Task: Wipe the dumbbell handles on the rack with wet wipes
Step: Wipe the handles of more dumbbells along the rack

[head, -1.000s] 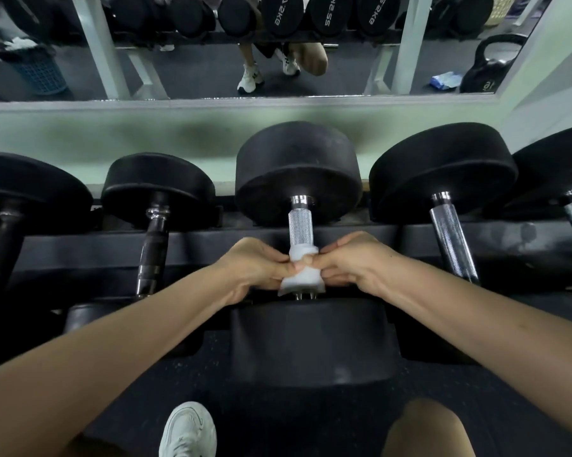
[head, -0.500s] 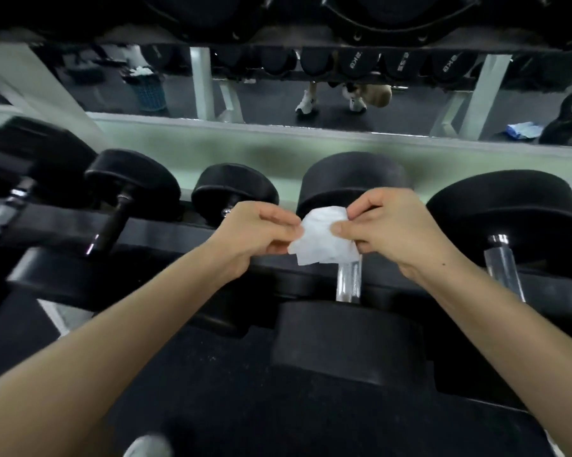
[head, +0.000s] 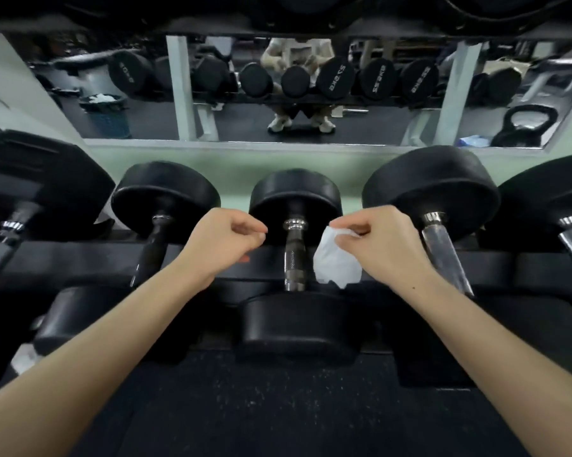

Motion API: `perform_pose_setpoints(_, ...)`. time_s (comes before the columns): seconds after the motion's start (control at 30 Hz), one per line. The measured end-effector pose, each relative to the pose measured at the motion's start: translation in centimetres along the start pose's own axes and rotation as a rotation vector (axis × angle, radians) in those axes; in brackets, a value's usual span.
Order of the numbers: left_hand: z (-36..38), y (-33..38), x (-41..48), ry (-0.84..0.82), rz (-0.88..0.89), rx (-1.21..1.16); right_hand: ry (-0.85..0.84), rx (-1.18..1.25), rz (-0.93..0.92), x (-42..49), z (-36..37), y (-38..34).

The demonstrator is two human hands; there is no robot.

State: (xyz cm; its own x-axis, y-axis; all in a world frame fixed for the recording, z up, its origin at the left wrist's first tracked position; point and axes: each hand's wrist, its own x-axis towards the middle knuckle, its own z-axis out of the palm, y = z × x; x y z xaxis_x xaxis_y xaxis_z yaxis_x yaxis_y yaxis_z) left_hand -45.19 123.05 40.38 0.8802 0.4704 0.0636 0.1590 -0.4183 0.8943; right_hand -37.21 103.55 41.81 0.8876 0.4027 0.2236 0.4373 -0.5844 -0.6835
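The rack (head: 80, 258) runs as a black rail across the middle of the frame, with a mirror (head: 376, 127) along the top band behind it. Dumbbells lie side by side on the rail. The centre dumbbell (head: 294, 196) sits mid-frame, one head above the rail and the other towards the bottom of the frame.

The left hand (head: 225, 239) is just left of centre, fingers curled in, thumb near the fingertips, holding nothing that shows. The right hand (head: 383, 239) is just right of centre and pinches the wipe between thumb and fingers.

The handle (head: 294, 258) lies between the two hands, and neither touches it. Its long axis runs up and down the frame, pointing away from the person, from the chrome collar at its top end down to the near head. Both hands are level with its upper half, about equally near.

The wipe (head: 335, 262) hangs crumpled from the right hand, just right of the handle, close beside it and seemingly apart from it. The coming move therefore looks leftward: carry the wipe across onto the handle, wrap it, then rub along that axis.
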Motion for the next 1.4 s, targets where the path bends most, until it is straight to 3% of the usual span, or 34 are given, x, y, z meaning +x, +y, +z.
perform_pose_setpoints(0.2,-0.4,-1.5,2.7,0.075,0.078,0.022,0.129,0.096,0.146,1.6,5.2,0.7)
perform_pose_setpoints(0.4,-0.7,1.0,5.1,0.159,0.260,0.286,-0.090,0.308,0.320,1.5,6.0,0.2)
perform_pose_setpoints(0.57,-0.2,1.4,7.8,0.012,0.389,0.425,-0.236,0.366,0.530,0.7,5.0,-1.6)
perform_pose_setpoints(0.7,-0.1,1.3,9.4,-0.177,0.331,0.349,-0.128,0.592,0.819,0.6,5.5,-3.1)
perform_pose_setpoints(0.8,-0.1,0.9,9.9,-0.199,0.331,0.296,0.001,0.700,0.955,1.3,6.1,-3.6)
perform_pose_setpoints(1.1,-0.4,0.5,10.9,-0.205,0.276,0.211,0.192,0.639,0.902,3.5,8.5,-3.1)
perform_pose_setpoints(1.27,-0.3,0.6,10.9,-0.182,0.233,0.157,0.140,0.700,0.900,4.6,8.3,-3.1)
perform_pose_setpoints(1.4,-0.2,0.6,10.9,-0.189,0.212,0.141,0.039,0.431,0.886,2.2,7.8,-2.5)
